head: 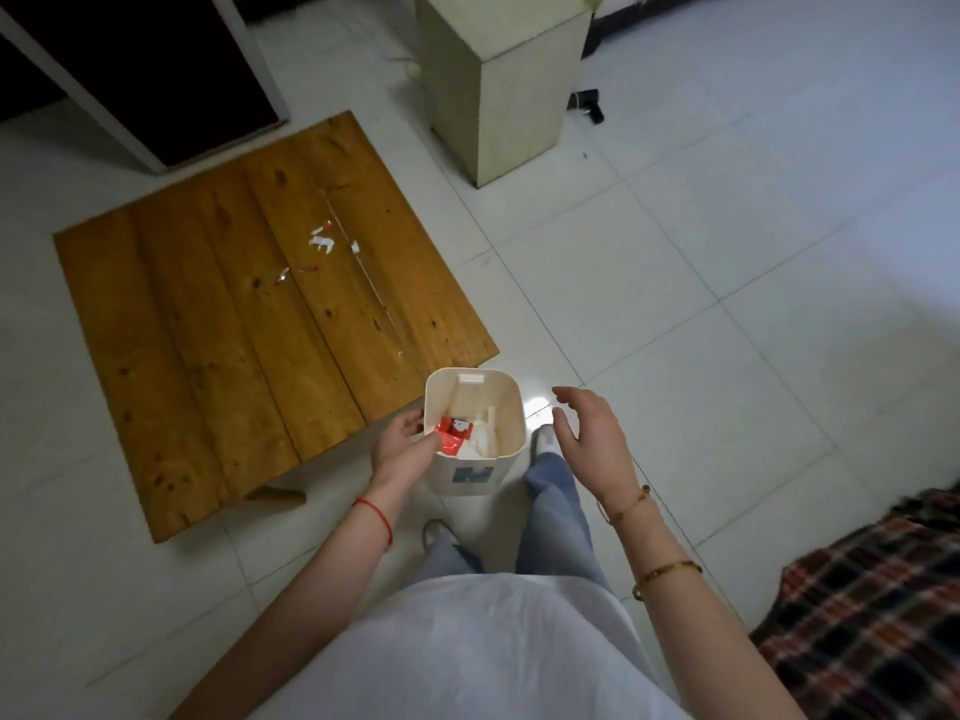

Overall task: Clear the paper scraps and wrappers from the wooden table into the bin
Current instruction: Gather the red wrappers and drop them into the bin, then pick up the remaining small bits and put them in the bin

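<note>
A low wooden table [218, 324] stands on the tiled floor at the left. Small white and red paper scraps [324, 242] lie near its far right part, with a few more scraps [291, 273] just below them. A cream bin [511, 407] is held at the table's near right corner, with a red wrapper [454, 437] and white paper inside. My left hand [402, 446] grips the bin's left rim. My right hand [589, 431] hovers to the right of the bin, fingers spread, holding nothing.
A tall beige box [506, 90] stands beyond the table. A dark cabinet [140, 70] is at the top left. A plaid cloth [872, 605] lies at the lower right. A small black object [589, 103] sits on the floor by the box.
</note>
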The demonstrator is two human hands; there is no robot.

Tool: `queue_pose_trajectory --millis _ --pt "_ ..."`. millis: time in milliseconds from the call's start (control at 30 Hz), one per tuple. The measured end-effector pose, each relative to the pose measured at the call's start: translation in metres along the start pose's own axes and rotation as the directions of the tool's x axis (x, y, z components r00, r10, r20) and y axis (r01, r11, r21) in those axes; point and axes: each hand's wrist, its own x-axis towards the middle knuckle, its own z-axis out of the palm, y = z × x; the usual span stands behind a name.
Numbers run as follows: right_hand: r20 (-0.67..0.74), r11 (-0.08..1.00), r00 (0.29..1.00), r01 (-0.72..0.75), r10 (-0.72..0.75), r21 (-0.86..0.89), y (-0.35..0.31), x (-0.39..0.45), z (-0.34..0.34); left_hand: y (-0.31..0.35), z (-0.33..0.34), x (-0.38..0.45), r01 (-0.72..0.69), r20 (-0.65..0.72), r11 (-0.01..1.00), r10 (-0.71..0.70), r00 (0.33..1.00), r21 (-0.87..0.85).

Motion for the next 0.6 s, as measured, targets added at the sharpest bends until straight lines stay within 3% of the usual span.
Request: queue_pose_trajectory --millis 267,600 --pt "-0.058 0.998 0.997 -0.045 0.047 0.037 0.066 0.058 -0.101 0.099 0.099 0.0 -0.088 0.072 0.996 0.09 0.993 -0.031" --pt "0.023 0.991 0.993 0.119 -0.118 -0.067 0.13 0.183 -0.222 0.203 0.226 0.004 -0.014 0.064 0.969 0.03 0.998 -0.248"
